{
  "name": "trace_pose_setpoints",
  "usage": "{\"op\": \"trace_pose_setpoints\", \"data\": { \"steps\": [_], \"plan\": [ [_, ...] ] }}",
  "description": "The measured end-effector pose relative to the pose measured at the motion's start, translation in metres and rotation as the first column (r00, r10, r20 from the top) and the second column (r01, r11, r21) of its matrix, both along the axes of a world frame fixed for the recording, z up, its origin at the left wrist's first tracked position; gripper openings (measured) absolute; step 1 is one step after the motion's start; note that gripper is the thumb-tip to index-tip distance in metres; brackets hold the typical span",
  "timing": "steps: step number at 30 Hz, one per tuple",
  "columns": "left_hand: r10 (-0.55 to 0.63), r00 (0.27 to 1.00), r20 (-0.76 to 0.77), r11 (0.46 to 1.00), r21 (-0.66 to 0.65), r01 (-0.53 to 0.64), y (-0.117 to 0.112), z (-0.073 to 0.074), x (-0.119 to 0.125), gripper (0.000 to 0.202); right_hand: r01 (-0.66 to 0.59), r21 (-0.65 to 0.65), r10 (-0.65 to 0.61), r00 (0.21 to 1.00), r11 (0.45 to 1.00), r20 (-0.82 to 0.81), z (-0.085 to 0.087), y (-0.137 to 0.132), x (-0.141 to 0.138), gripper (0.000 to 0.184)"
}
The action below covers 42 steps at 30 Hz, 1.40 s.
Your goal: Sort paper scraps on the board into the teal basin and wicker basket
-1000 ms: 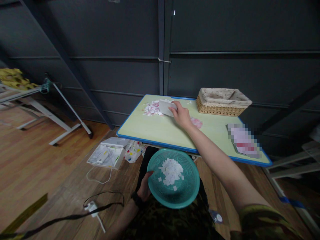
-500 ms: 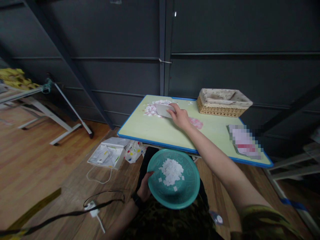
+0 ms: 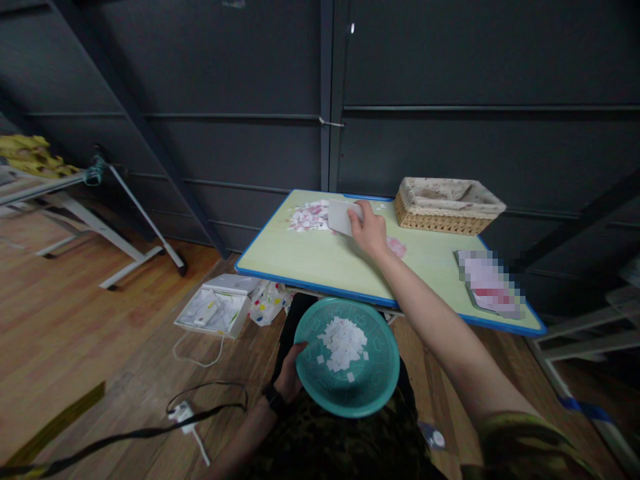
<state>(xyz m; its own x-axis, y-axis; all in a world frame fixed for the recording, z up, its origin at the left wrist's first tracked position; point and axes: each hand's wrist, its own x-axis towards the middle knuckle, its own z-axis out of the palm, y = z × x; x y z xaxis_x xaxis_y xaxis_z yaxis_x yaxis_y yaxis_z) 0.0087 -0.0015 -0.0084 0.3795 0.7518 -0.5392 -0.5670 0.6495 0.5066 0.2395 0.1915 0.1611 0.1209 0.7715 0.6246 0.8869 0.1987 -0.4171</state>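
Note:
My right hand (image 3: 371,230) is closed on a flat white card-like scraper (image 3: 341,216) above the pale green tabletop (image 3: 295,257). Just left of the scraper lies a spread of small white and pinkish pieces (image 3: 309,217). A pink patch of pieces (image 3: 397,247) shows partly behind my right wrist. My left hand (image 3: 290,375) grips the left rim of a green plastic basket (image 3: 370,393) at my lap. In the basket is a heap of small white square pieces (image 3: 344,341).
A lined wicker basket (image 3: 440,217) stands at the table's back right, with a blurred-out flat item (image 3: 490,283) nearer the right edge. On the floor at left are an open white box (image 3: 215,310), a power strip (image 3: 183,415) and cables. Another table (image 3: 75,207) stands far left.
My right hand has moved a little to the right with the scraper, away from the spread pieces, and the scraper is tilted more upright. My left hand and the green basket stay in place.

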Motion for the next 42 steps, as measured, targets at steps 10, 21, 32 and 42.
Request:
{"op": "trace_pose_setpoints", "data": {
  "steps": [10, 21, 32, 42],
  "plan": [
    [0.03, 0.999, -0.017, 0.999, -0.015, -0.03, -0.001, 0.007, 0.002, 0.03, 0.024, 0.026, -0.025, 1.0, 0.999, 0.02, -0.002, 0.0, -0.001, 0.046],
    [0.008, 1.0, 0.013, 1.0, -0.005, -0.008, -0.001, 0.004, 0.001, 0.03, -0.114, -0.017, 0.114, 0.993, 0.993, 0.035, -0.002, -0.002, -0.004, 0.041],
    [-0.012, 0.999, 0.04, 1.0, -0.01, 0.012, 0.001, -0.004, -0.002, 0.036, -0.171, 0.009, 0.171, 0.985, 0.985, -0.026, -0.003, 0.001, -0.002, 0.04],
    [0.001, 1.0, 0.015, 1.0, 0.003, -0.001, 0.0, -0.001, 0.0, 0.03, -0.187, -0.029, 0.187, 0.982, 0.982, -0.002, -0.004, 0.002, -0.001, 0.039]
  ]
}}
